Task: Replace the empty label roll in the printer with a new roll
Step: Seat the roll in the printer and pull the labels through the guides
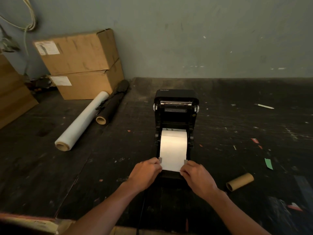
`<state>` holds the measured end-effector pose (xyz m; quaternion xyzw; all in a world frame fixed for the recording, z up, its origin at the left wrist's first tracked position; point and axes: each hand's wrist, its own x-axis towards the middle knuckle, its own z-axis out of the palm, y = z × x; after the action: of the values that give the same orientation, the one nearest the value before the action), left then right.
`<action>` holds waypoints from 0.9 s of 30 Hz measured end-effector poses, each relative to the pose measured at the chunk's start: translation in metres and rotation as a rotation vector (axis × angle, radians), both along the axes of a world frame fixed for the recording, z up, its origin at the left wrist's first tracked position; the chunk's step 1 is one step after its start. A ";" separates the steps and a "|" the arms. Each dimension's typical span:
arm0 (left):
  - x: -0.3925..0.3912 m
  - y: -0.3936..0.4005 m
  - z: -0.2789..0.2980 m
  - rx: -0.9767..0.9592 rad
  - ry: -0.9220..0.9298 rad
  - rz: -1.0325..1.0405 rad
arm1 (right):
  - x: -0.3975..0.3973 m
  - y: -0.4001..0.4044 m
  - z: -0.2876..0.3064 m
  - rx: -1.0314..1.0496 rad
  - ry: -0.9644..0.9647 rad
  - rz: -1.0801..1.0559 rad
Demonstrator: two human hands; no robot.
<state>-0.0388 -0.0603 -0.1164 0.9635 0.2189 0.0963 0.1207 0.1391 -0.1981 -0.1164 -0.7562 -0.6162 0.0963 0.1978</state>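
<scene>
A black label printer stands in the middle of the dark table with its lid swung up and back. A white label roll sits in its bay, and its paper runs forward over the front edge. My left hand pinches the left corner of that paper at the left grey guide. My right hand pinches the right corner at the right grey guide. An empty brown cardboard core lies on the table to the right of my right hand.
Two stacked cardboard boxes stand at the back left against the wall. A clear film roll and a dark roll lie beside them. A white pen and paper scraps lie to the right.
</scene>
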 end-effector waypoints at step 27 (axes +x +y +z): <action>-0.028 -0.027 -0.014 -0.073 -0.154 0.025 | -0.015 -0.025 -0.005 0.003 0.142 -0.037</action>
<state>-0.0665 -0.0874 -0.1299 0.9453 0.2243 0.1638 0.1709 0.1238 -0.2233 -0.1217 -0.7586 -0.5866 0.1449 0.2439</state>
